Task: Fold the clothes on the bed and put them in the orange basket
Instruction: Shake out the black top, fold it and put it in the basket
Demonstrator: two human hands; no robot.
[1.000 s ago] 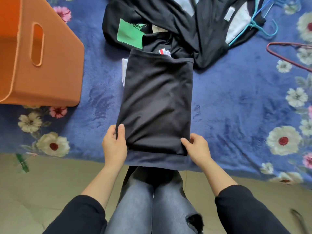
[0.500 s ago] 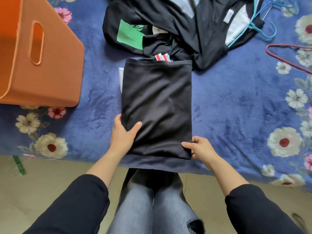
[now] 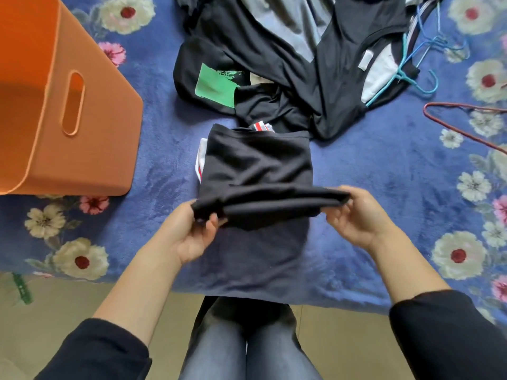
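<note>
Now both hands, L (image 3: pixel 189 231) & R (image 3: pixel 356 218), pinching black garment (image 3: pixel 258 165) near edge, lifted, bed (image 3: pixel 384 187) prob. clear right.

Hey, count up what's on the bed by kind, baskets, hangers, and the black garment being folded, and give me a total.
Orange plastic basket: 1
Wire hangers, light blue and dark red: 2
Black garment being folded: 1
Total: 4; the unfolded pile was not counted.
</note>
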